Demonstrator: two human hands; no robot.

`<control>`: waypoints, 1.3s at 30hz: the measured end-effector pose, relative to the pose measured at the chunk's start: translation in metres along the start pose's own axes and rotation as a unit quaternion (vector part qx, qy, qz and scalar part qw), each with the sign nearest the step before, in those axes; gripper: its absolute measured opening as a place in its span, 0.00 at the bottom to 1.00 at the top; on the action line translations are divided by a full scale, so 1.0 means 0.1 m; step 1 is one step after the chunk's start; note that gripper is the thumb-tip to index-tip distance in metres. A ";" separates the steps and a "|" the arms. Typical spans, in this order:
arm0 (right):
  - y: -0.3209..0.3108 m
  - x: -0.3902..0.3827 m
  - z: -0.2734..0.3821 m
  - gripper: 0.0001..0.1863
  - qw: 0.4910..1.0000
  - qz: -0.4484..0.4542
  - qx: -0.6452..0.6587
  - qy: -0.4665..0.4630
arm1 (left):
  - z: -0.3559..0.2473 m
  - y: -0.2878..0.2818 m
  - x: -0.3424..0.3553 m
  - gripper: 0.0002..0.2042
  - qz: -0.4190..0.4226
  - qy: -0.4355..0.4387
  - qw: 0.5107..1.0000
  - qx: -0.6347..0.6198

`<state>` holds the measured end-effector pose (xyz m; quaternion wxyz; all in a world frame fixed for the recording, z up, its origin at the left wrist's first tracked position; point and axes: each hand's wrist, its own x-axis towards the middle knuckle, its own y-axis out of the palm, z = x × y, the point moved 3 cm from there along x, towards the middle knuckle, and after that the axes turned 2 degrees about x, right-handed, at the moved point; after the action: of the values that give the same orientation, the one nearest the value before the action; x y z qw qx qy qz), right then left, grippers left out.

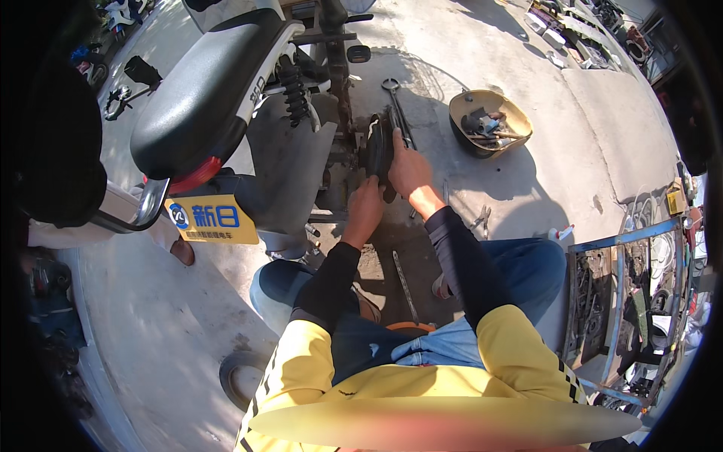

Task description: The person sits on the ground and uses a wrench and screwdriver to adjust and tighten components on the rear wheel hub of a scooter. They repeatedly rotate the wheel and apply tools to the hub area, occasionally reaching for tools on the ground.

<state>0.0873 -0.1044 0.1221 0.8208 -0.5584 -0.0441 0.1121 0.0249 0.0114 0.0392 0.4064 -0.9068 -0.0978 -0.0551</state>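
Observation:
At the rear of an electric scooter [199, 87], a dark round part [377, 147] stands on edge by the frame. My left hand [363, 207] is closed on the lower left of this part. My right hand [409, 169] is closed at its right side, index finger extended up along it. Whether that hand also grips a tool is hidden. Long metal wrenches [392, 96] lie just beyond the part. Below my hands a long metal bar [405, 286] lies on the ground, and pliers [480, 220] lie to the right.
A helmet-like bowl [512, 117] of small parts sits right. A metal rack [614, 239] of cluttered parts stands at lower right, a small wheel [235, 369] at lower left. Another person's bare foot [182, 251] shows beside the scooter. More clutter [572, 38] lines the upper right.

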 end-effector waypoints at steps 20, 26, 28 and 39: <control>-0.36 -0.55 -0.79 0.31 0.964 -0.146 0.218 0.046 | -0.02 -0.01 -0.57 0.17 0.240 -0.029 0.953 0.185; 2.00 -1.76 -1.28 0.32 0.825 -0.070 0.474 0.299 | -0.31 0.00 -1.29 0.20 0.236 -0.031 0.954 0.184; 2.34 -2.17 -1.23 0.32 0.852 -0.014 0.400 0.337 | -0.40 0.05 -1.54 0.19 0.223 -0.064 0.959 0.162; 1.75 -2.14 -0.92 0.33 0.878 0.074 0.398 0.255 | -0.54 0.32 -2.27 0.17 0.140 -0.140 0.973 0.122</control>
<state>-0.1257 -0.1766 -0.0628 0.9461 -0.1954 0.2562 0.0344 -0.1907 -0.0798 0.0113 0.4995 -0.8539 -0.0319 0.1425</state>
